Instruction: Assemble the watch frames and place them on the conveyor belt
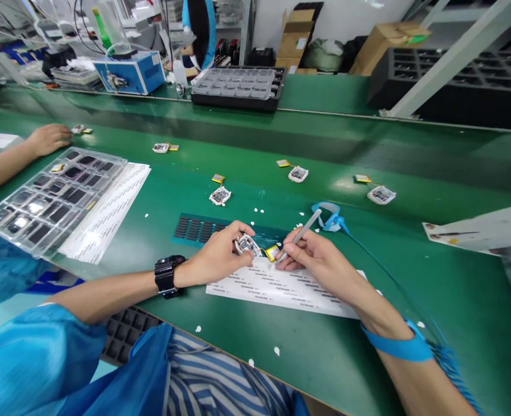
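Note:
My left hand (218, 254) grips a small white device housing (247, 245) with an exposed circuit board between thumb and fingers. From the housing a short wire runs to a yellow-and-silver battery (271, 252). In my right hand (314, 254) is a pair of tweezers (301, 234), slanted with the tip down beside the battery; whether the tip touches anything I cannot tell. Beneath both hands lies a white printed sheet (281, 286). A teal sheet of dark stickers (199, 228) lies just behind my left hand, partly covered by it.
Several similar housings with batteries lie further back, one housing (219, 196) nearest. At left, a co-worker's hand (51, 138) rests beyond a clear compartment tray (56, 196). A blue strap (327, 216) and its cord lie at right. Small white scraps (277, 351) dot the green bench.

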Action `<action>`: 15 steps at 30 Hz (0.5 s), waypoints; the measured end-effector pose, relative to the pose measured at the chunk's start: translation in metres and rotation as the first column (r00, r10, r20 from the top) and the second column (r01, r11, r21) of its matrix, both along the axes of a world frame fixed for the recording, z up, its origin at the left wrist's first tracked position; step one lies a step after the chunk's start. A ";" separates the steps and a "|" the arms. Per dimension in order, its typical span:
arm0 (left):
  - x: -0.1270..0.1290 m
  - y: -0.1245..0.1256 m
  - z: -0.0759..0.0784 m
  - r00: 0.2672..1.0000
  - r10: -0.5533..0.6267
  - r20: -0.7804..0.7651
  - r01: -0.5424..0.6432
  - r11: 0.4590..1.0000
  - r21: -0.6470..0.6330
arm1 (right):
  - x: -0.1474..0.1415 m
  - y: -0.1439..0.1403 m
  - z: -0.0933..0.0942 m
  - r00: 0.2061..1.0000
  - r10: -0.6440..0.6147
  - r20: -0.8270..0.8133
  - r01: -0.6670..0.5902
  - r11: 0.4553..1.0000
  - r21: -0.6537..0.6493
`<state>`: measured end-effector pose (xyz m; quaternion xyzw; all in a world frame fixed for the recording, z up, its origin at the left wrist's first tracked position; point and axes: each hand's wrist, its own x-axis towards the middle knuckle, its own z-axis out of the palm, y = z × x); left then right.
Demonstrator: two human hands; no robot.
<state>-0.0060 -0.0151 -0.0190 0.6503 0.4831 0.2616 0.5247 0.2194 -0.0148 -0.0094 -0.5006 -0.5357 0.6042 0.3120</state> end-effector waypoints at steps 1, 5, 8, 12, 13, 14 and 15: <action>0.000 0.000 0.000 1.000 -0.001 0.010 0.001 1.000 0.000 | 0.002 0.001 0.001 1.000 -0.010 -0.008 0.010 1.000 -0.008; 0.002 0.002 0.004 0.993 0.010 0.120 -0.001 0.997 -0.074 | 0.002 0.001 0.003 0.986 -0.157 -0.060 0.158 0.987 0.011; 0.004 0.005 0.009 0.967 0.064 0.245 -0.010 0.976 -0.217 | -0.005 -0.003 0.007 0.957 -0.267 -0.109 0.274 0.961 0.048; 0.005 0.006 0.015 0.905 0.142 0.400 -0.002 0.943 -0.331 | -0.016 -0.011 0.011 0.940 -0.319 -0.120 0.332 0.935 0.123; 0.005 0.006 0.016 0.885 0.164 0.436 0.005 0.933 -0.361 | -0.018 -0.012 0.012 0.934 -0.333 -0.127 0.349 0.928 0.133; 0.004 0.006 0.018 0.865 0.186 0.466 0.020 0.916 -0.402 | -0.020 -0.014 0.012 0.926 -0.352 -0.138 0.369 0.919 0.136; 0.004 0.006 0.019 0.849 0.206 0.486 0.041 0.892 -0.449 | -0.022 -0.015 0.012 0.916 -0.372 -0.152 0.392 0.911 0.132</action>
